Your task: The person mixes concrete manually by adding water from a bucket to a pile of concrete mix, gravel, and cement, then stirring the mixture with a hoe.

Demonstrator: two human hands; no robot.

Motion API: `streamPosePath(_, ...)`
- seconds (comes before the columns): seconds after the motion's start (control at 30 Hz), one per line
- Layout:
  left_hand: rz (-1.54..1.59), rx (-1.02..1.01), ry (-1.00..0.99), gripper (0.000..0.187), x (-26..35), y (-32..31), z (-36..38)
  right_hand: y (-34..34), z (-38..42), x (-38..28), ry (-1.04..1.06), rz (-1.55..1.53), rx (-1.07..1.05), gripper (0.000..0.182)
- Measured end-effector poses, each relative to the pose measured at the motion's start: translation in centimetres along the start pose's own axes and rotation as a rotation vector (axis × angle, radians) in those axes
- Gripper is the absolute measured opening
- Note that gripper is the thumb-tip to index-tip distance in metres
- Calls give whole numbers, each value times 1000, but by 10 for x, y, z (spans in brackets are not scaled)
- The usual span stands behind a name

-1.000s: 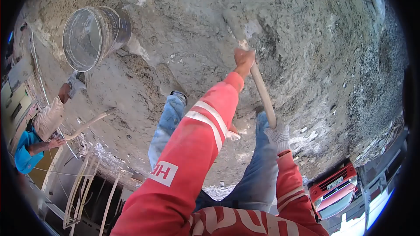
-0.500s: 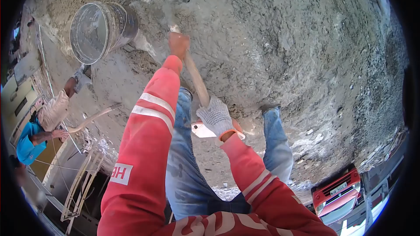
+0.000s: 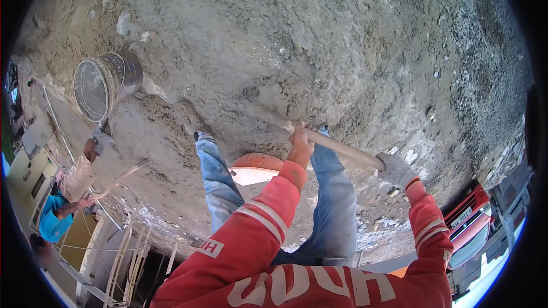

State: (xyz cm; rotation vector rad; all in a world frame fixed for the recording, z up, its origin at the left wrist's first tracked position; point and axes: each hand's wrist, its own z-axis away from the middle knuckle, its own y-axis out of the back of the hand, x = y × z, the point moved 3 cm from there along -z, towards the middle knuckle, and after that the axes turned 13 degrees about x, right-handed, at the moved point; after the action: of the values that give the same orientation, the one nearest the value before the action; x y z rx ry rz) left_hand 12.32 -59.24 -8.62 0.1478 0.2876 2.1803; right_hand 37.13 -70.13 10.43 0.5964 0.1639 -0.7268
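My left hand (image 3: 300, 136), bare, is closed around a long wooden tool handle (image 3: 345, 149) in front of my legs. My right hand (image 3: 395, 170), in a pale knitted glove, grips the same handle at its right end. The handle slants up to the left from the glove. Its far end is blurred over the wet grey mortar (image 3: 228, 74), and I cannot make out the tool's head. Between my legs shows a rounded orange and white object (image 3: 257, 169).
A dirty bucket (image 3: 105, 85) stands on the mortar at the left. Near it a person in a blue shirt (image 3: 54, 219) holds a curved wooden handle (image 3: 121, 179). Dark gravel (image 3: 485, 80) lies at the right, a red vehicle (image 3: 471, 217) at the lower right.
Both hands have swung right with the handle, which has turned from steep to slanting. My right hand has moved out past my leg. The view has shifted, and the bucket appears lower and farther left.
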Motion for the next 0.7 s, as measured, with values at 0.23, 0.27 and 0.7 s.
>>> streamPosePath(0.23,-41,-18,-4,12,-58,50,83,-27,110,8,-284,155,56,31)
streamPosePath(0.27,-123,4,35,14,-46,47,89,-40,122,-15,-396,108,79,31)
streamPosePath(0.7,-850,-395,-1293,14,176,-368,121,26,-202,-174,-472,-634,790,37)
